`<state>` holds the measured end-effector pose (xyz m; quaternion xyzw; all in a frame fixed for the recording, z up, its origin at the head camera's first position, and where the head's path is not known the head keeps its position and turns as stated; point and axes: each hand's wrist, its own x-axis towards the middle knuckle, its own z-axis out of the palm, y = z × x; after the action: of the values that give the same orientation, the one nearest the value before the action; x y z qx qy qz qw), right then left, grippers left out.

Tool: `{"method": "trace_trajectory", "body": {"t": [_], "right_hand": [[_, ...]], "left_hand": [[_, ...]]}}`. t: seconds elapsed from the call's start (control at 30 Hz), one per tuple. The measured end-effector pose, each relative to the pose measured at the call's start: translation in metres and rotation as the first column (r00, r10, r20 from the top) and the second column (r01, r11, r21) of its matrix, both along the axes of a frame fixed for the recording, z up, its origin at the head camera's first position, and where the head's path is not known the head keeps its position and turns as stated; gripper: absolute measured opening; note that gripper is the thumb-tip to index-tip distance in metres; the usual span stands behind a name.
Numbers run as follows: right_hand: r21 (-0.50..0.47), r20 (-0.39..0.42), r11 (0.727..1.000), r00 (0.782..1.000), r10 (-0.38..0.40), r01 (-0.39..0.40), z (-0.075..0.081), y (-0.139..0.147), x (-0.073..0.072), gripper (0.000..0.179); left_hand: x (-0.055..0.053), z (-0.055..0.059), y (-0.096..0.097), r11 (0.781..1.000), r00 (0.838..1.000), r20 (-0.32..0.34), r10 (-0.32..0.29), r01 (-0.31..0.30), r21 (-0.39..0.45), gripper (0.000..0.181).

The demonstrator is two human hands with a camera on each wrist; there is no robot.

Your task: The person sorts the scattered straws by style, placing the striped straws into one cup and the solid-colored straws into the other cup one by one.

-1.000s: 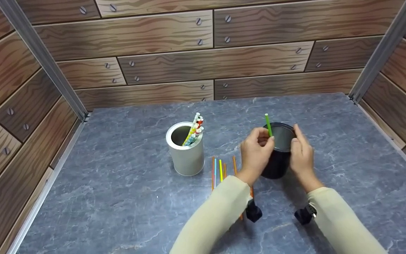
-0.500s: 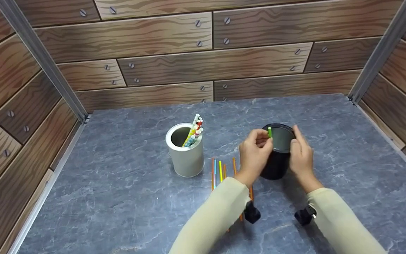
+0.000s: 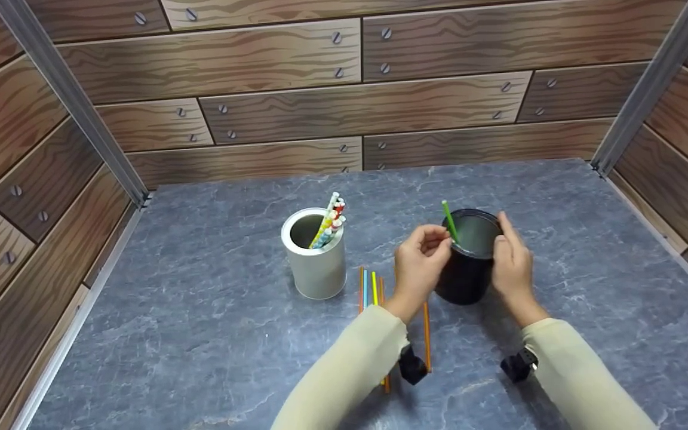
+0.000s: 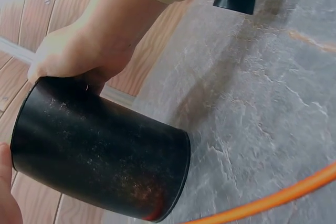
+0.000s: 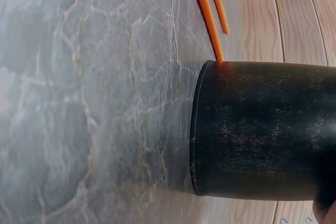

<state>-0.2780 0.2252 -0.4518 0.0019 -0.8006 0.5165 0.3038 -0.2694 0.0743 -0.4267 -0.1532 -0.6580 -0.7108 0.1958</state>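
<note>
A black cylindrical cup (image 3: 464,278) stands upright on the table in the head view. My right hand (image 3: 512,266) holds it by its right side near the rim, one finger stretched upward. A green straw (image 3: 449,220) leans in the cup against the left part of the rim, its upper end sticking out. My left hand (image 3: 420,263) is at that left rim, fingertips beside the straw, no longer visibly round it. In the left wrist view the right hand (image 4: 86,51) touches the upper part of the cup (image 4: 100,145). The straw's lower end is hidden inside.
A pale grey can (image 3: 319,272) with several patterned straws (image 3: 329,224) stands to the left. Between it and the cup lie several thin straws, among them a yellow straw (image 3: 374,289) and an orange straw (image 3: 427,340), partly covered by the left arm. Wood-patterned walls enclose the table.
The green straw has gone down into the cup and tipped left against the rim. My left hand has shifted left, away from it. The right hand and cup have hardly moved.
</note>
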Motion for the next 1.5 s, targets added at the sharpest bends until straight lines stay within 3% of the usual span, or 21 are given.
{"method": "trace_trajectory", "body": {"t": [0.13, 0.43, 0.6, 0.77, 0.93, 1.07, 1.3, 1.5], "right_hand": [[-0.004, 0.002, 1.000, 1.000, -0.004, 0.004, 0.001, 0.000, 0.001, 0.043], [0.022, -0.003, 1.000, 1.000, -0.010, 0.010, -0.001, 0.000, -0.001, 0.044], [0.023, 0.025, 1.000, 1.000, 0.000, 0.000, 0.001, 0.001, 0.001, 0.045], [0.016, 0.032, 1.000, 0.999, -0.008, 0.007, 0.002, 0.001, 0.000, 0.044], [0.011, 0.038, 1.000, 0.999, 0.000, 0.000, 0.001, 0.000, 0.000, 0.044], [0.006, 0.037, 1.000, 0.999, -0.001, 0.001, 0.002, 0.000, 0.001, 0.044], [0.009, 0.048, 1.000, 0.999, 0.005, -0.005, 0.002, 0.000, 0.001, 0.045], [0.007, 0.033, 1.000, 0.999, 0.001, -0.001, 0.000, 0.000, 0.000, 0.046]], "left_hand": [[0.000, -0.005, -0.003, 0.999, 1.000, -0.001, -0.014, 0.014, 0.036, 0.011], [0.008, -0.004, -0.022, 0.996, 1.000, 0.023, -0.017, 0.014, 0.089, 0.011], [0.008, 0.000, -0.041, 0.997, 0.998, 0.058, 0.028, -0.032, 0.074, 0.012], [0.006, -0.002, -0.059, 0.995, 0.986, 0.143, 0.091, -0.096, 0.026, 0.014], [0.005, -0.012, -0.076, 0.990, 0.957, 0.256, 0.137, -0.137, -0.019, 0.015], [0.005, -0.023, -0.085, 0.982, 0.934, 0.303, 0.188, -0.172, -0.079, 0.015], [0.007, -0.043, -0.097, 0.953, 0.916, 0.292, 0.276, -0.222, -0.205, 0.014], [0.011, -0.058, -0.100, 0.935, 0.905, 0.289, 0.311, -0.236, -0.265, 0.015]]}}
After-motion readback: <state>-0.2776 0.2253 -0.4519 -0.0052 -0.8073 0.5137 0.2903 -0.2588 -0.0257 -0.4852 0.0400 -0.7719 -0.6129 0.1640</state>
